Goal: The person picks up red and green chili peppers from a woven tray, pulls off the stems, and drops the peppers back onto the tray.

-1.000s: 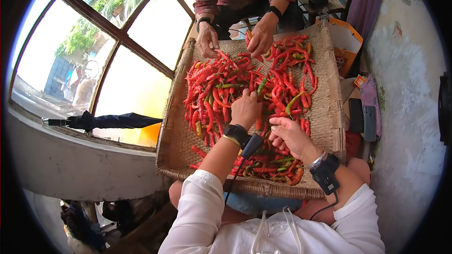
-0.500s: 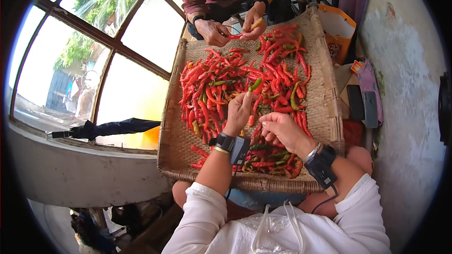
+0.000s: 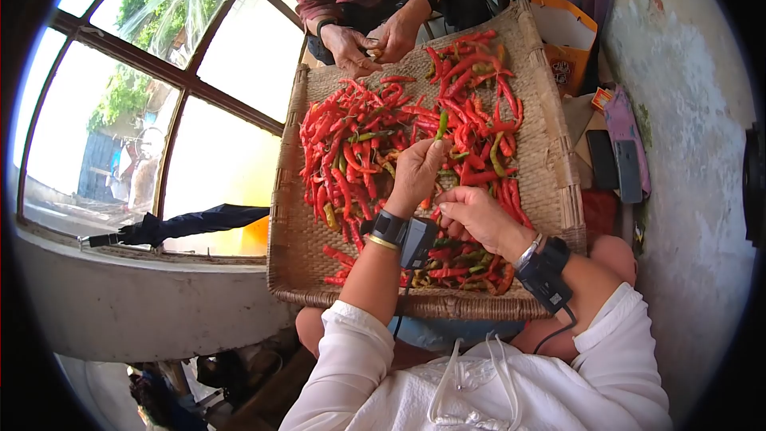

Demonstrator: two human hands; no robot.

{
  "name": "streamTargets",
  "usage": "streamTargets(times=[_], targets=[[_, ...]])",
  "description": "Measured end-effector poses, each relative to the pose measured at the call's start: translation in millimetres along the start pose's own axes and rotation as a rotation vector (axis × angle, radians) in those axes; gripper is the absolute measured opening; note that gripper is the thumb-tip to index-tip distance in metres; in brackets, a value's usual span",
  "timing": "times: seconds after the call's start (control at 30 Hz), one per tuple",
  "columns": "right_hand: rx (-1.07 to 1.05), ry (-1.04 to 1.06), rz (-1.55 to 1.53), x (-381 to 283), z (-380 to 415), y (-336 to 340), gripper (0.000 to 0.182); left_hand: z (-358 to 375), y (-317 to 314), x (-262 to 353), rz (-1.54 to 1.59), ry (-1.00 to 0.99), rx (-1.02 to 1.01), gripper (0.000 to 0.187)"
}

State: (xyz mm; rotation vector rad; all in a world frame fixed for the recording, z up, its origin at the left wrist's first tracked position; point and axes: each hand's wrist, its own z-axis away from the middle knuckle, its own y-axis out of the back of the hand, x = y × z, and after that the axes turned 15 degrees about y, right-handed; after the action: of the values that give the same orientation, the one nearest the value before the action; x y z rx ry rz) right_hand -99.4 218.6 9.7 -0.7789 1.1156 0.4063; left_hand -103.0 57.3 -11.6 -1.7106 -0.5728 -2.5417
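Note:
Many red chili peppers (image 3: 339, 144), with some green ones among them, lie in heaps on a woven tray (image 3: 546, 144). Over the middle of the heaps, my left hand (image 3: 419, 172) is closed on a green chili (image 3: 442, 124) that points up from its fingertips. Just to the right and nearer to me, my right hand (image 3: 483, 219) has its fingers curled and pinched together; whatever they hold, if anything, is too small to make out. A smaller pile of red and green chilies (image 3: 463, 267) lies below my hands, near the tray's front edge.
Across the tray, another person's hands (image 3: 367, 46) meet around something small. A folded umbrella (image 3: 195, 223) rests on the sill at the left. Two phones (image 3: 628, 169) and an orange bag (image 3: 566, 44) are at the right, beside the wall (image 3: 686, 152).
My left hand has shifted slightly up and to the right, and the green chili now stands more upright. The other person's hands have come together, and the red chili between them no longer shows.

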Motion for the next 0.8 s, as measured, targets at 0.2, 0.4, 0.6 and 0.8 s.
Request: streamTargets(times=[0.2,0.4,0.6,0.8], targets=[[-0.033,-0.027,0.043,0.6,0.0,1.5,0.022,8.2,11.6,17.5,-0.419,-0.365,0.222,0.027],[-0.046,-0.017,0.067,1.3,-0.1,0.3,0.024,-5.4,47.8,-38.8,-1.145,-0.423,0.597,0.031],[-0.061,-0.013,0.098,0.5,-0.8,2.0,0.024,-2.4,53.9,-38.5,-1.272,-0.270,0.531,0.027],[-0.093,-0.014,0.093,-0.4,-0.6,1.1,0.023,19.0,63.8,-32.4,-1.314,-0.266,0.295,0.018]])
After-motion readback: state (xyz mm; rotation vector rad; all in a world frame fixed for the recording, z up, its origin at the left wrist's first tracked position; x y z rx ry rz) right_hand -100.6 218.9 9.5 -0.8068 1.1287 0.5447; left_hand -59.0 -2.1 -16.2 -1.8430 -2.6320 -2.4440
